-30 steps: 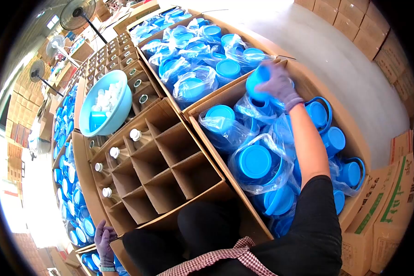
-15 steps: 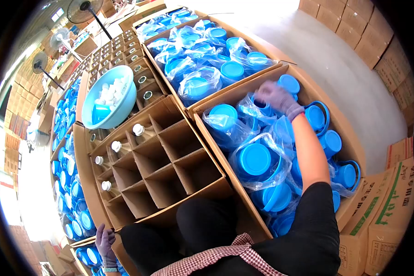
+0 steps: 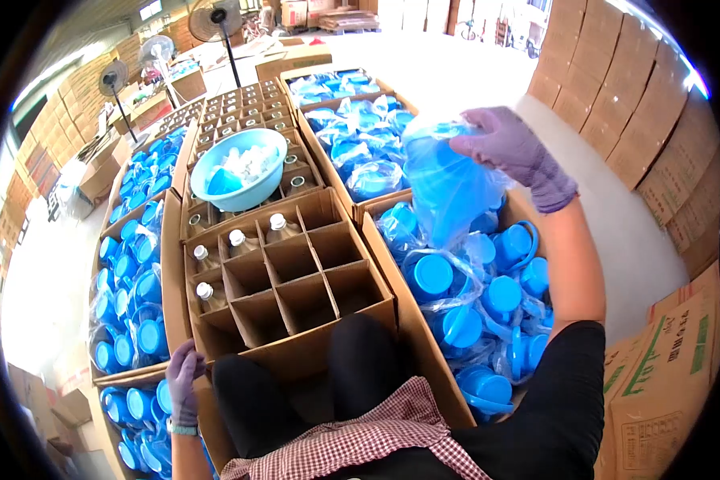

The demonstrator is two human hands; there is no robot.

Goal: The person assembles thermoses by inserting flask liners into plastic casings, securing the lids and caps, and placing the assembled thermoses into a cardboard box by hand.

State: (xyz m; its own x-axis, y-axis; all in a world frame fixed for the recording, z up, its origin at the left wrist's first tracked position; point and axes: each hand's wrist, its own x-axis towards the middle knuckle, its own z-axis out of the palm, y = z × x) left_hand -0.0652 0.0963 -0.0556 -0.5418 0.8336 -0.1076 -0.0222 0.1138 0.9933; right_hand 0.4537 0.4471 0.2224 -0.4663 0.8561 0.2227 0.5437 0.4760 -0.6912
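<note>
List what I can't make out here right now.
All in the head view:
Lower parts of the white-capped bottles: hidden by cardboard dividers.
Exact shape of the blue contents in the plastic bag at the right hand: veiled by cloudy plastic.
Fine print on the lower-right carton: too small.
Left forearm: cut off by the bottom edge.

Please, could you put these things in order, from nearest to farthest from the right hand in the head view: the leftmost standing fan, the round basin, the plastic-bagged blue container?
From the right hand:
1. Plastic-bagged blue container: in its grip.
2. Round basin: to the hand's left.
3. Leftmost standing fan: farther left, in the background.
</note>
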